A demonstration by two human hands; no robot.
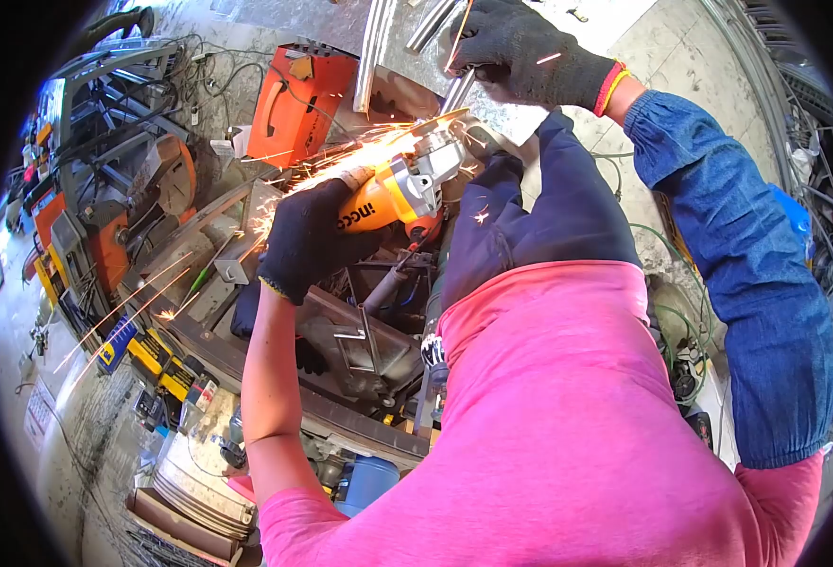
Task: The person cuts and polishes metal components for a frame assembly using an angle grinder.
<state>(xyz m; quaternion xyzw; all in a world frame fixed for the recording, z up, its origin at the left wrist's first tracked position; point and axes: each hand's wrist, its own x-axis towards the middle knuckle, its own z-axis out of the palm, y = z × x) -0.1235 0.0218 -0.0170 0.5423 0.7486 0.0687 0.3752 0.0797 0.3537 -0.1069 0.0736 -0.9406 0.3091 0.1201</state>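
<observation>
- So the angle grinder (379, 201) is mid-scene, just left of the person's legs (558, 203), head aimed far and right, sparks (388, 144) spraying left.
- Left hand (314, 227), gloved, is wrapped round the rear of the orange body. We'd call the tool rigid and fairly heavy, with some kick, so that body's the place to grip; we'd stay off the sparking end.
- Right hand (535, 59), also gloved and on the far side, looks closed round a metal bar (461, 90), though we can't see the whole grip.
- Bar pokes toward the grinder head. We reckon it's stiff, lightish, maybe slick and hot near the sparks, so hold its far end.
- Orange case (289, 113) sits beyond, to the left.
</observation>
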